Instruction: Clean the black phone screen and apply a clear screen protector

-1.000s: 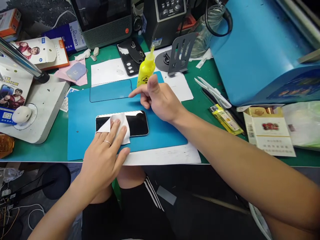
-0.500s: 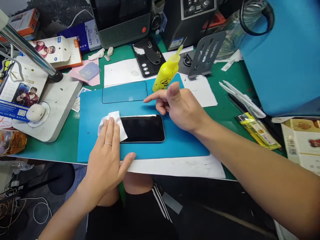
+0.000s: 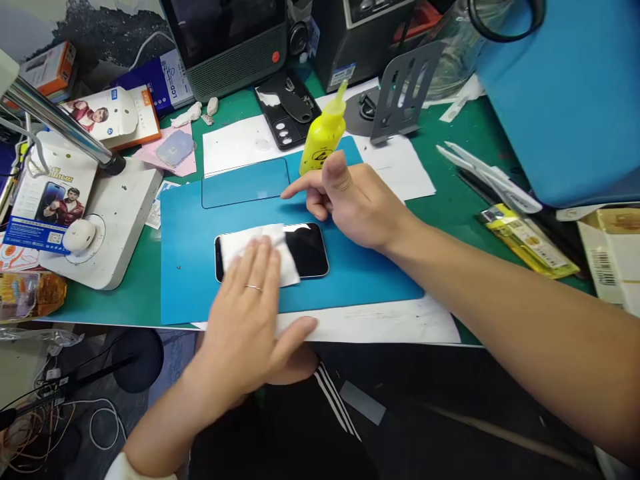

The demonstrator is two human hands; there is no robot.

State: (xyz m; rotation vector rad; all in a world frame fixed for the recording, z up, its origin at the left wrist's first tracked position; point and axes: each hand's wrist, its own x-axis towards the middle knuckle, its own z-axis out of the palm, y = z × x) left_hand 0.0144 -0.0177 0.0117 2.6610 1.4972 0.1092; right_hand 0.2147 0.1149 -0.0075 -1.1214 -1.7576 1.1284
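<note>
Flat under the fingers of my left hand [image 3: 250, 327] is a white wipe [image 3: 280, 247], pressed onto the black screen of a smartphone [image 3: 310, 253]. The phone lies face up on a blue mat [image 3: 190, 293]; the wipe covers much of its left and middle. My left fingers are stretched out, the thumb apart. My right hand [image 3: 355, 200] hovers above the mat beyond the phone, empty, with the index finger extended, the thumb raised and the other fingers curled. Its index fingertip is near the corner of a clear, black-edged screen glass [image 3: 245, 183]. Behind that hand stands a yellow squeeze bottle [image 3: 323, 140].
Behind the mat are a black phone back [image 3: 285, 107] and a grey slotted stand [image 3: 405, 93]. Tweezers [image 3: 487, 177] and a yellow package [image 3: 530, 240] lie to the right. A white lamp base [image 3: 115, 233] occupies the left, with boxes around it.
My left hand has slid the wipe rightward across the phone screen, uncovering the phone's left end. My right hand keeps nearly the same pose. The camera view has shifted slightly.
</note>
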